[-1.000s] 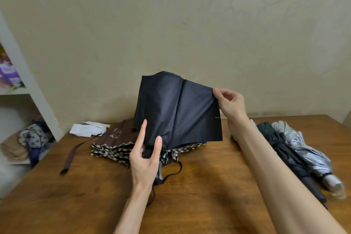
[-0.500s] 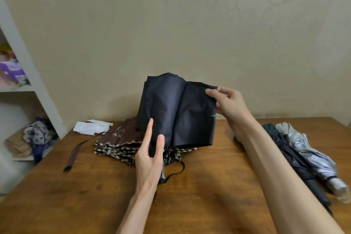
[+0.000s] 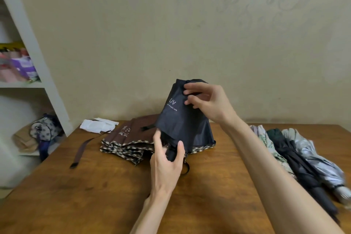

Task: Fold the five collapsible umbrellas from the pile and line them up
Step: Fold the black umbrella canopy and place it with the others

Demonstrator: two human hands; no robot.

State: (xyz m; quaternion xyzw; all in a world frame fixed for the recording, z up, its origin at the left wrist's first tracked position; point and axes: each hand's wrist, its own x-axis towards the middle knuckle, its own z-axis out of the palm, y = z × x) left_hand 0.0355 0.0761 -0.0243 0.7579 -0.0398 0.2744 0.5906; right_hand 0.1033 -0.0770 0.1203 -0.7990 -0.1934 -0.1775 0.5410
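Gripping black umbrella (image 3: 176, 119) by its handle (image 3: 171, 155) with left hand (image 3: 167, 167) to stand it upright; pinching top canopy folds with right hand (image 3: 209, 101), likely gathering pleats flat for rolling.

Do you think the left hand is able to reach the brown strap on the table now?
Probably not yet: the left hand grips the black umbrella at its handle. The brown strap itself lies uncovered on the table.

"UV" is printed in pale letters on the canopy of the black umbrella (image 3: 176, 119). On a smaller line beneath it, "event sun" can be read, its first letters unclear. White marks on the brown umbrella (image 3: 133, 133) cannot be read.
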